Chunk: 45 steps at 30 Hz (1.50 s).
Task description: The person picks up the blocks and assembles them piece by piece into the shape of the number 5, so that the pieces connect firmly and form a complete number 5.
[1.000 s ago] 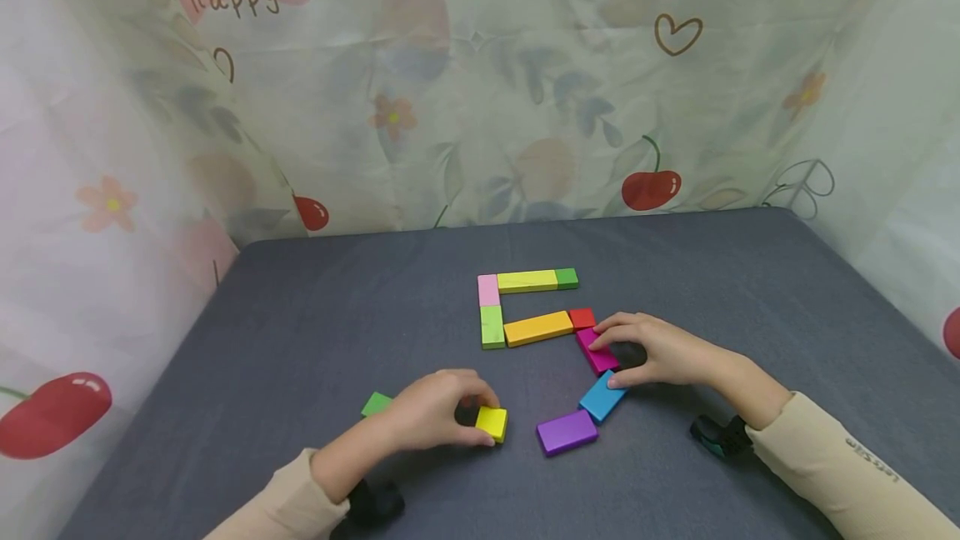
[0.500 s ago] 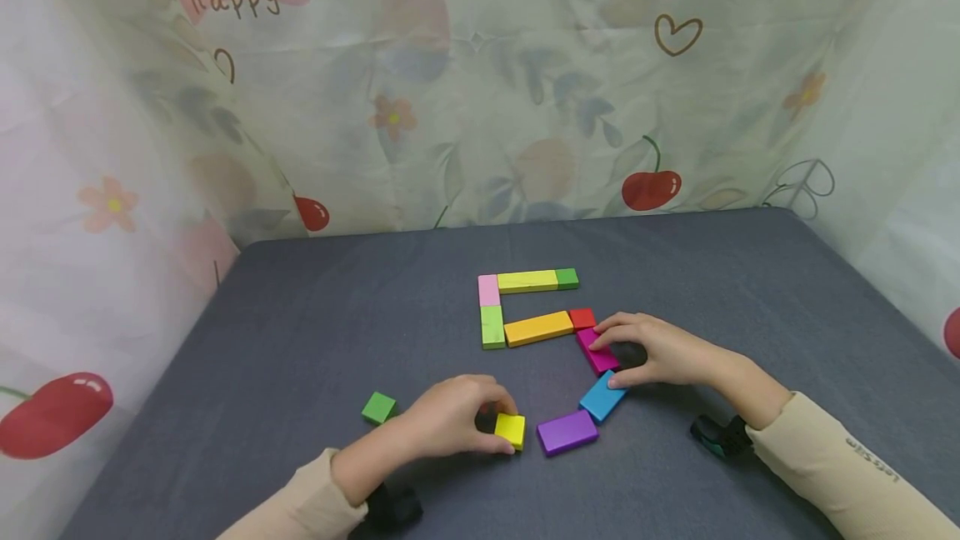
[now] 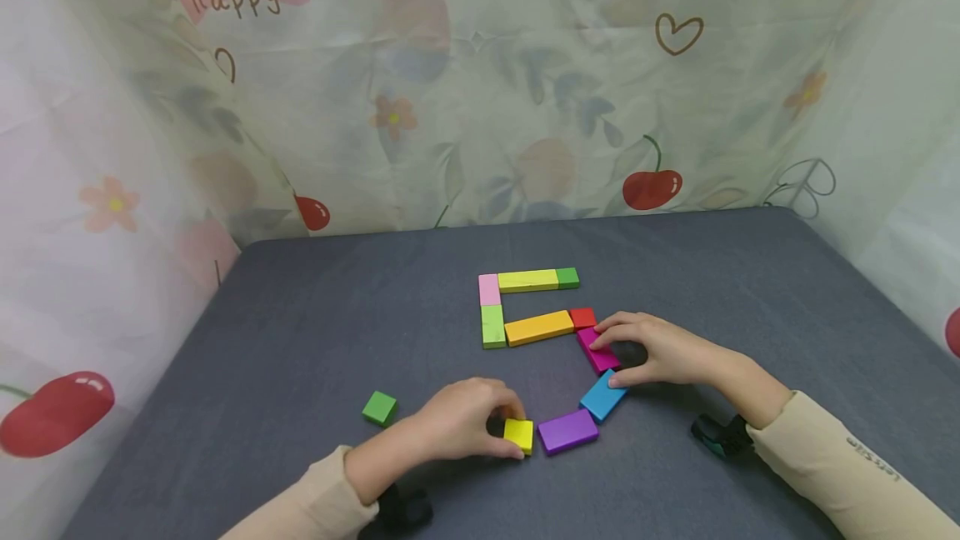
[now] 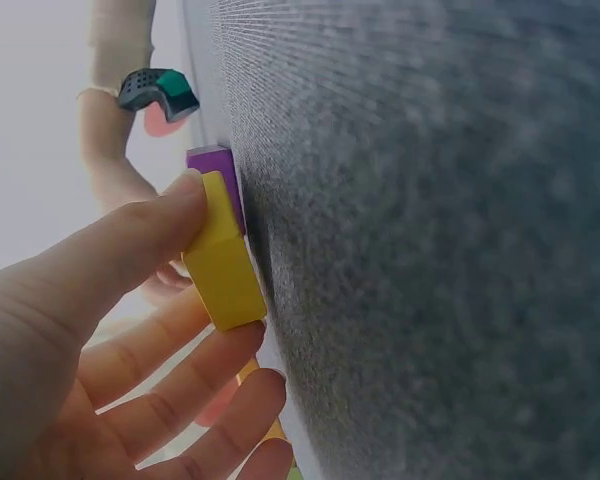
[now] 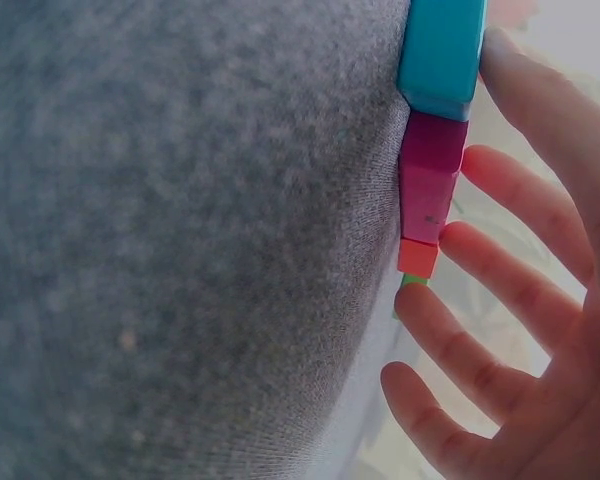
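Note:
My left hand pinches a small yellow block between thumb and fingers, low over the dark cloth. Just right of it lies a purple block, with a narrow gap showing in the head view. A blue block meets the purple one's far right corner, and a magenta block continues the line up to a red block. My right hand rests its thumb on the blue block and its fingertips on the magenta one. In the right wrist view its fingers are extended, gripping nothing.
From the red block the row runs on through an orange block, light green and pink blocks, a long yellow block and a green block. A loose green block lies left, near the left wrist.
My left hand has slid right and slightly nearer with the small yellow block, bringing it close to the purple one. The loose green block is now uncovered. My right hand stays put.

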Each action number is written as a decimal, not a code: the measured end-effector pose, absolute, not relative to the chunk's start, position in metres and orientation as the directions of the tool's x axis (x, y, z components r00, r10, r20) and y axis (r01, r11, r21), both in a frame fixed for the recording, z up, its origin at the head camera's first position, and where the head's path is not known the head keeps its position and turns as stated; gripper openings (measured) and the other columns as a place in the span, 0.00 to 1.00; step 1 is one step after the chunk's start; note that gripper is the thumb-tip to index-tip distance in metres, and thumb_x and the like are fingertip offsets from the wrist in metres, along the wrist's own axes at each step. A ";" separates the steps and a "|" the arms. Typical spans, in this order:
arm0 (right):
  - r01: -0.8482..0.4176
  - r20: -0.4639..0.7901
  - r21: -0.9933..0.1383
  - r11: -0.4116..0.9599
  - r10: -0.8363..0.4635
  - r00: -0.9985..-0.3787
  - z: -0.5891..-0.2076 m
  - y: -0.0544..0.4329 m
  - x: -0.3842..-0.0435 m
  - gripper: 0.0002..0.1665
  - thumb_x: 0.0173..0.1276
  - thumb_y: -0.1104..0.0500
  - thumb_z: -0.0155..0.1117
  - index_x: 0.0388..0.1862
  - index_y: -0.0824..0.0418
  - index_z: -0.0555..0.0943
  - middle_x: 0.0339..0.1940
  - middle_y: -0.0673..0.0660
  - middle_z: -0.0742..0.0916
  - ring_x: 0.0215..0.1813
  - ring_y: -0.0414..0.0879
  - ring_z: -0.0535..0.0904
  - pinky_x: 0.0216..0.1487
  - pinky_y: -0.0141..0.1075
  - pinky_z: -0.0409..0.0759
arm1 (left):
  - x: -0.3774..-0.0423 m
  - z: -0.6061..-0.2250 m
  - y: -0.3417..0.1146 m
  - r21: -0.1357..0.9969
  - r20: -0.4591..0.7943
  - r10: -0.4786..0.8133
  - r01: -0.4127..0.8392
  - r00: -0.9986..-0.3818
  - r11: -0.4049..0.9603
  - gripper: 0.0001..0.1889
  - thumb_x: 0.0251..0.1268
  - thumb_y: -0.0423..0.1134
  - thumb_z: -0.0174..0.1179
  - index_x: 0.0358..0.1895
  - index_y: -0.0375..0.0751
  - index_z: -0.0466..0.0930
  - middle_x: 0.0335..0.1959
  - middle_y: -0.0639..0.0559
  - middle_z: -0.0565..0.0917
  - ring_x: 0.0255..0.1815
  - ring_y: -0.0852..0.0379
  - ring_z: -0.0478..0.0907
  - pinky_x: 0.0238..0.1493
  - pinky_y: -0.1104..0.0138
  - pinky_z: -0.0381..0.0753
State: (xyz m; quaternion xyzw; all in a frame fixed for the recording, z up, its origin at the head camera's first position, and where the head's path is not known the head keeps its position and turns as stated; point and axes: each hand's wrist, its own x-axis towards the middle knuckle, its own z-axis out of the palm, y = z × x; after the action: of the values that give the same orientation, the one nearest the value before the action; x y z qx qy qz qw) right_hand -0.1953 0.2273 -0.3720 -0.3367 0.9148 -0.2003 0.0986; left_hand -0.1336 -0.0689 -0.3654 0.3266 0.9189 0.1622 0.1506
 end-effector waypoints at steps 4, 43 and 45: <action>-0.579 -0.044 -0.432 0.691 -0.658 -0.752 -0.372 0.227 -0.195 0.28 0.55 0.43 0.69 0.53 0.53 0.79 0.59 0.56 0.78 0.61 0.55 0.72 0.59 0.56 0.71 | -0.134 -0.365 -0.067 0.387 -0.188 0.643 0.546 -0.742 0.743 0.18 0.46 0.55 0.70 0.40 0.52 0.83 0.30 0.63 0.78 0.32 0.67 0.70 0.34 0.76 0.70; -0.583 -0.036 -0.443 0.681 -0.663 -0.747 -0.373 0.228 -0.195 0.28 0.55 0.43 0.69 0.53 0.52 0.79 0.59 0.56 0.78 0.61 0.55 0.72 0.59 0.56 0.71 | -0.133 -0.366 -0.057 0.382 -0.198 0.650 0.553 -0.733 0.740 0.18 0.44 0.57 0.71 0.33 0.52 0.79 0.23 0.63 0.73 0.25 0.68 0.67 0.25 0.76 0.66; -0.581 -0.036 -0.444 0.681 -0.662 -0.748 -0.373 0.228 -0.195 0.28 0.54 0.44 0.69 0.53 0.52 0.79 0.59 0.56 0.78 0.61 0.56 0.72 0.59 0.56 0.71 | -0.133 -0.365 -0.057 0.381 -0.199 0.650 0.553 -0.734 0.741 0.18 0.44 0.57 0.71 0.33 0.52 0.78 0.22 0.63 0.73 0.25 0.68 0.67 0.24 0.76 0.65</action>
State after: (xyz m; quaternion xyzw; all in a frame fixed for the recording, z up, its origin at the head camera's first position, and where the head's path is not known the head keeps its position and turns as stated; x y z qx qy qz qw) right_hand -0.1952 0.2276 -0.3726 -0.3410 0.9117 -0.2073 0.0975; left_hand -0.1335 -0.0567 -0.3654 0.3272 0.9189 0.1501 0.1615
